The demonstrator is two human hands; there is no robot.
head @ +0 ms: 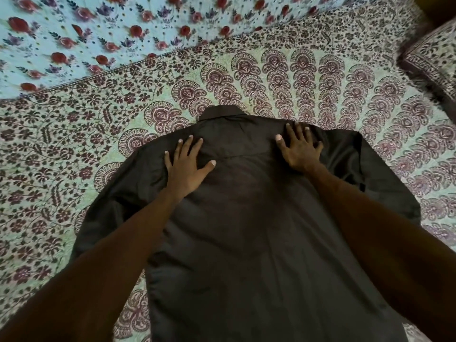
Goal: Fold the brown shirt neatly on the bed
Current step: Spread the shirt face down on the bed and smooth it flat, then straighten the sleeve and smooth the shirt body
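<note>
Currently early stage. The dark brown collared long-sleeved shirt (pixel 246 218) lies back-up and spread out mid-bed (pixel 320 77), on a pale green sheet with maroon paisley print (pixel 61 144). Its collar (pixel 222 113) points to the far edge; the hem runs off the frame at the near edge.

Hands:
- left hand (pixel 187 166): flat, fingers splayed, pressing the shirt's left shoulder area. Not gripping anything.
- right hand (pixel 299 149): same, fingers spread flat on the right shoulder, just below the collar line. Not gripping either.

Looks like smoothing or pinning the yoke before the first fold.

Done, as far as I can see: shirt laid out flat, back panel mostly smooth with light vertical creases.

Left, my read: everything that counts as folding. The left sleeve (pixel 106 213) and right sleeve (pixel 385 183) both sit outside the body panel, along the sides. The sides aren't turned in and the hem hasn't come up. The right sleeve looks doubled back on itself, but I can't confirm.

Also in view: a light blue sheet with red roses (pixel 74 33) at the far-left corner, and a pillow in a matching paisley cover (pixel 434 62) at the far-right edge.

Writing and brands: none readable. There's a small pale speck at the collar's left end, possibly a tag, too small to tell.
</note>
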